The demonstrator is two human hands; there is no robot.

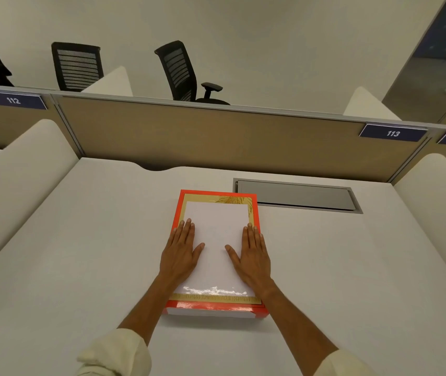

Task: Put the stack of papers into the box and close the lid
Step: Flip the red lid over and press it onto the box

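Note:
A flat box stands on the white desk (80, 253) in front of me. Its lid (217, 232) is orange-red with a gold band and a glossy white middle, and it sits down over the white base (211, 312), which shows only as a strip at the near edge. My left hand (181, 253) lies palm-down on the lid's left side. My right hand (251, 253) lies palm-down on its right side. Both hands are flat and hold nothing. No stack of papers is in sight, and the inside of the box is hidden.
A grey cable hatch (298, 196) is set into the desk just behind and right of the box. A tan partition (216, 137) closes the back, and padded white dividers (18, 180) (439, 207) flank the desk. Black office chairs (181, 71) stand beyond.

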